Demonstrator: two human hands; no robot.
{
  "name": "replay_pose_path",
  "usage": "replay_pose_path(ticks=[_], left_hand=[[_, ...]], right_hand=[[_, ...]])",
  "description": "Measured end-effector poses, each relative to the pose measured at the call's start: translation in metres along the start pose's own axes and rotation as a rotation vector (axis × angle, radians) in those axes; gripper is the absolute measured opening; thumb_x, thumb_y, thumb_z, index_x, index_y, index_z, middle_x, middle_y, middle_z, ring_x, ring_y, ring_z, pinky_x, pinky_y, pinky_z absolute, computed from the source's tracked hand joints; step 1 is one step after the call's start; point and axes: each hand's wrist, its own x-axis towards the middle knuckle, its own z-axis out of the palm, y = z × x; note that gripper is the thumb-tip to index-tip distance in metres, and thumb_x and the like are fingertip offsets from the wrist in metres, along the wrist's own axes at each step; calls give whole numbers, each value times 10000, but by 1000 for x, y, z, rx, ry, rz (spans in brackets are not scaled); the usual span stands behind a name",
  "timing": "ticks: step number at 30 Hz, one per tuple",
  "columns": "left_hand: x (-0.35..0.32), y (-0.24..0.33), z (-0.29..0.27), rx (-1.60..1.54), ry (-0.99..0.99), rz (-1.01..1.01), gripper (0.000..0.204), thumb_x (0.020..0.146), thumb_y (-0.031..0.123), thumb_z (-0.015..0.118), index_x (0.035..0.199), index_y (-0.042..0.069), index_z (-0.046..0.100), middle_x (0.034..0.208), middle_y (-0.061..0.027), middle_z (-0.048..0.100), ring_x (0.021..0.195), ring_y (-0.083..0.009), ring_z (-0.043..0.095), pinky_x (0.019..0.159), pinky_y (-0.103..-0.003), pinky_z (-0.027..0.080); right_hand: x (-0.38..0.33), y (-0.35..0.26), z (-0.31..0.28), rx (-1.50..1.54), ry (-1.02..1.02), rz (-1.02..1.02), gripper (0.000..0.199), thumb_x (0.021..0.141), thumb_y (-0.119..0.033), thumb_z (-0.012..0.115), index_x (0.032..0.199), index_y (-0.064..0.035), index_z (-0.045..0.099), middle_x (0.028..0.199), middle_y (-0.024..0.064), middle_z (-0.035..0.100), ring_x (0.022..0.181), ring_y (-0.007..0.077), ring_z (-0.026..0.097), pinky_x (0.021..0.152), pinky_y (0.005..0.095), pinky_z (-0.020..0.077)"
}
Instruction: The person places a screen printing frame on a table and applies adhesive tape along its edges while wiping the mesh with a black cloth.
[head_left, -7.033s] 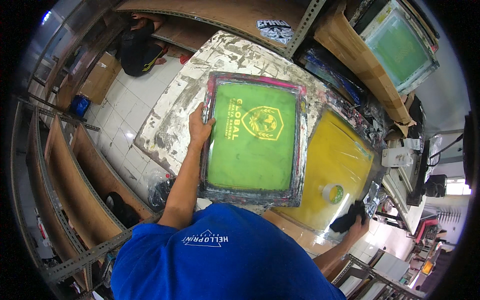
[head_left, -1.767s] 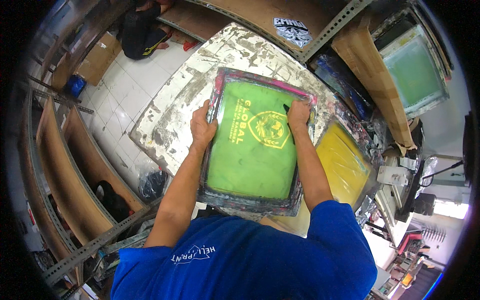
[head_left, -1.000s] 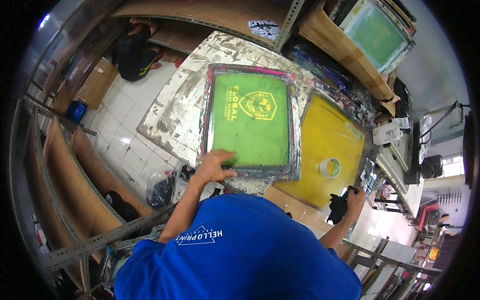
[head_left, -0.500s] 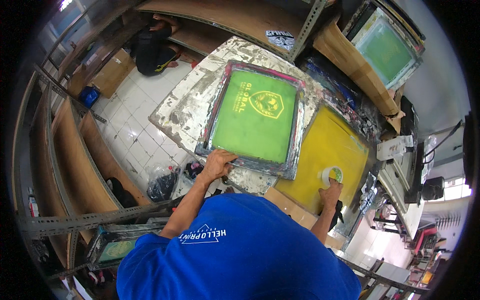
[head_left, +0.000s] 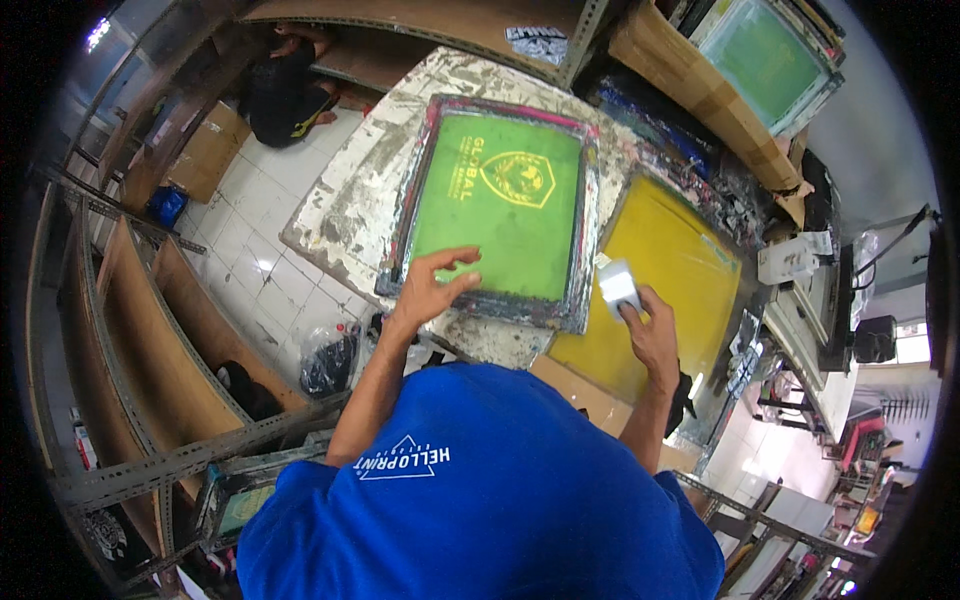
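A roll of tape (head_left: 618, 287), pale and shiny, is gripped at its edge by the thumb and fingers of my right hand (head_left: 655, 338). It is held over the border between a green screen-printing frame (head_left: 505, 225) and a yellow sheet (head_left: 670, 235). A small light tab stands out from the roll's top. My left hand (head_left: 430, 292) is raised over the near left corner of the frame, thumb and fingers apart and nothing between them. The frame has a dark, ink-stained border and a yellow crest on its mesh. It lies on a paint-crusted white table (head_left: 355, 165).
Beyond the table, a person in dark clothes (head_left: 285, 95) crouches by a shelf. Wooden shelves (head_left: 180, 330) run along the left. A cardboard sheet (head_left: 700, 100) leans with more screens (head_left: 770, 65) at the far right. A cardboard piece (head_left: 580, 390) lies near my body.
My left hand has lifted off the frame's near edge and opened over the mesh. My right hand has brought the tape roll up and leftward from the yellow sheet, turning it.
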Motion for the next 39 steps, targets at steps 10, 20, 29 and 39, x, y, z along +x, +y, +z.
replay_pose_path(ticks=[10, 20, 29, 39], left_hand=[[15, 25, 11, -325, -205, -249, 334, 923, 212, 715, 1158, -21, 675, 1024, -88, 710, 900, -107, 629, 779, -283, 509], [-3, 7, -3, -53, 249, -229, 108, 834, 74, 733, 878, -25, 721, 759, -61, 696, 692, -92, 610, 633, -257, 484], [-15, -5, -17, -128, 331, -438, 185, 793, 116, 799, 809, -51, 721, 722, -74, 698, 644, -102, 613, 600, -251, 491], [-47, -39, -62, -105, 547, -572, 208, 770, 124, 826, 797, -55, 724, 703, -68, 687, 607, -99, 579, 584, -237, 460]], right_hand=[[24, -82, 71, -32, -412, -213, 307, 820, -225, 736, 1035, -22, 654, 873, 237, 663, 818, 410, 630, 723, 481, 473], [28, -82, 83, -282, -368, -333, 505, 669, -275, 777, 1058, -3, 602, 902, 230, 665, 912, 410, 606, 840, 476, 437], [32, -57, 96, -213, -376, -334, 453, 585, -221, 712, 968, 3, 620, 928, 216, 598, 957, 388, 551, 884, 436, 417], [8, 29, 18, -393, -322, -118, 456, 564, -220, 762, 963, -40, 633, 972, 170, 619, 979, 374, 557, 891, 438, 439]])
